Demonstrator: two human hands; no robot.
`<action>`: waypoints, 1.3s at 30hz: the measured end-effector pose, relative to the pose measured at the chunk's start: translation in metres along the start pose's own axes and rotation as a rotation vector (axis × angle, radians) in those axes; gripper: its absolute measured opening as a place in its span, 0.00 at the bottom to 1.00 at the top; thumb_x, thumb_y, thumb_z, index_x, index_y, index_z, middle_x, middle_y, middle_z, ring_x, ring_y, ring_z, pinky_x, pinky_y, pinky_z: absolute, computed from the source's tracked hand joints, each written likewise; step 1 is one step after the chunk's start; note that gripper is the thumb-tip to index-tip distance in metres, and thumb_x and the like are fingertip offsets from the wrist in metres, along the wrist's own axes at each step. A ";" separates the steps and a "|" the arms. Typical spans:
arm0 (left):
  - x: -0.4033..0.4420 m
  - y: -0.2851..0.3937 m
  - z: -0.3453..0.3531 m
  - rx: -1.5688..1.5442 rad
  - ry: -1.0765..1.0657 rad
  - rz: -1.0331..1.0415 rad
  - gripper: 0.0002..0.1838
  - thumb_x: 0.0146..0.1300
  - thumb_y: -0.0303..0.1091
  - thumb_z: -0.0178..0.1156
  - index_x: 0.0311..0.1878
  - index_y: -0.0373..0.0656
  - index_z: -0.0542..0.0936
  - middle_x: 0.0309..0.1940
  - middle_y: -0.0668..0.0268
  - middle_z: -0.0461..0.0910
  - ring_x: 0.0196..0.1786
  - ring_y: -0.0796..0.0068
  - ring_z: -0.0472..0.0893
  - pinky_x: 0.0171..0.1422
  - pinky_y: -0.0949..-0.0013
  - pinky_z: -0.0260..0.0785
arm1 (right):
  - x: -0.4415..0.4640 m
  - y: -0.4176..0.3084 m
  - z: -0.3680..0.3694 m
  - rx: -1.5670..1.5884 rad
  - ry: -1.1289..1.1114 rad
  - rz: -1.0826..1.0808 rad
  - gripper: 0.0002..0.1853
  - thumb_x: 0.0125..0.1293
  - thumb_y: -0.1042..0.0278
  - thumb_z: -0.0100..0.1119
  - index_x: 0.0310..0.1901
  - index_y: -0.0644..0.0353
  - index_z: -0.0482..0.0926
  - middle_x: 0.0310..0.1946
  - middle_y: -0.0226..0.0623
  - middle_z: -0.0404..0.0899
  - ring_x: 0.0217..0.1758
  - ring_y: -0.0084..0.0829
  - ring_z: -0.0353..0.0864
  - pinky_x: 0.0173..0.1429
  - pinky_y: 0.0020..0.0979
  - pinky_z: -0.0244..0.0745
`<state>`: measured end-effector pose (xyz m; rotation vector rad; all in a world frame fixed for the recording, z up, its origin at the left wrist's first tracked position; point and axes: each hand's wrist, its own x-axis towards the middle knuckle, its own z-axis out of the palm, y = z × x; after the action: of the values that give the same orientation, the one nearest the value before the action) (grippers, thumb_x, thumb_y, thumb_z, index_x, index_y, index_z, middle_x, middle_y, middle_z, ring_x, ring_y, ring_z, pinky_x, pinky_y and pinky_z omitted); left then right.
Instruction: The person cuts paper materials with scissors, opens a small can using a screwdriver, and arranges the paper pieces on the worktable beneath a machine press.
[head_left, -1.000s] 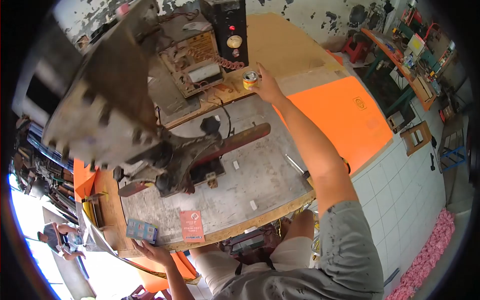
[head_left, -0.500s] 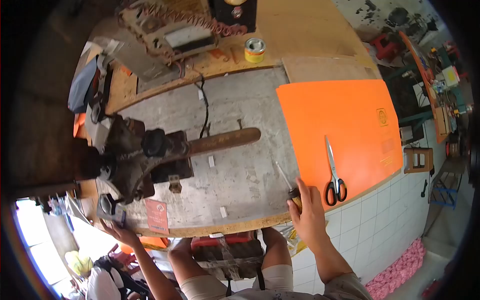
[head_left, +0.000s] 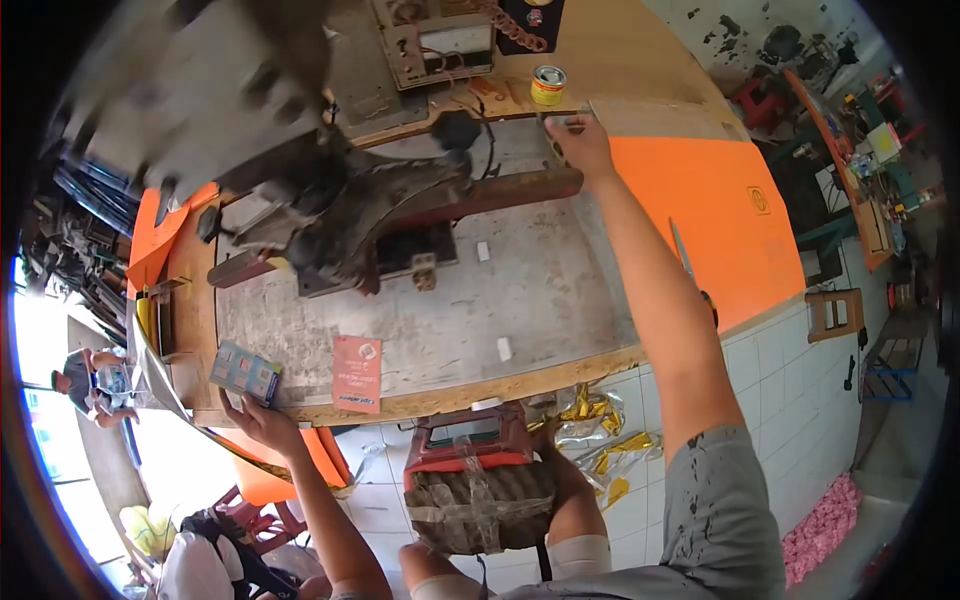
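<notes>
My right hand (head_left: 588, 150) reaches to the far edge of the grey metal plate (head_left: 540, 270), beside the tip of a long wooden handle (head_left: 530, 190). Its fingers are curled around the screwdriver, which is mostly hidden by the hand. My left hand (head_left: 265, 425) rests at the near table edge, fingers apart, their tips touching a small printed box (head_left: 245, 372). A pinkish-red printed card (head_left: 357, 373) lies on the plate to the right of that box. On the orange sheet (head_left: 720, 210), scissors (head_left: 682, 250) are partly covered by my right forearm.
A heavy dark metal machine (head_left: 330, 210) overhangs the plate's left side. Near the far edge stand a yellow tin (head_left: 548, 86) and a panel with a coiled cord (head_left: 440, 45). White scraps (head_left: 504, 348) lie on the plate. Gold foil (head_left: 610, 455) lies below the table's near edge.
My right hand has moved from the near right edge to the plate's far edge. The view has shifted, putting the machine higher in the picture. My left hand stays by the small box.
</notes>
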<state>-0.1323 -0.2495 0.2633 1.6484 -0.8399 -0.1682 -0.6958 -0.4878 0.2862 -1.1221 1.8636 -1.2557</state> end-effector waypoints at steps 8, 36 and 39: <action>0.006 -0.025 -0.008 -0.219 -0.101 -0.055 0.24 0.82 0.33 0.50 0.75 0.34 0.67 0.58 0.51 0.81 0.55 0.66 0.80 0.61 0.63 0.73 | -0.133 0.047 -0.057 0.533 0.184 -0.134 0.18 0.78 0.67 0.51 0.63 0.68 0.73 0.60 0.47 0.79 0.70 0.37 0.76 0.75 0.37 0.70; 0.106 0.017 0.108 -0.392 -1.153 -0.254 0.12 0.78 0.30 0.51 0.57 0.32 0.74 0.56 0.58 0.79 0.57 0.68 0.83 0.69 0.60 0.80 | -0.318 0.073 -0.012 -0.748 0.504 -0.751 0.23 0.78 0.63 0.54 0.69 0.61 0.72 0.68 0.45 0.73 0.75 0.46 0.67 0.78 0.46 0.59; 0.103 0.024 0.111 -0.400 -1.203 -0.116 0.11 0.77 0.28 0.53 0.57 0.33 0.74 0.54 0.62 0.79 0.56 0.70 0.84 0.70 0.62 0.80 | -0.307 0.086 -0.017 -0.807 0.600 -0.776 0.23 0.78 0.60 0.54 0.70 0.58 0.72 0.69 0.43 0.71 0.76 0.44 0.66 0.79 0.45 0.58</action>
<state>-0.1275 -0.4007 0.2891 1.1064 -1.4512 -1.4062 -0.5986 -0.1901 0.2223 -2.2467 2.6291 -1.3449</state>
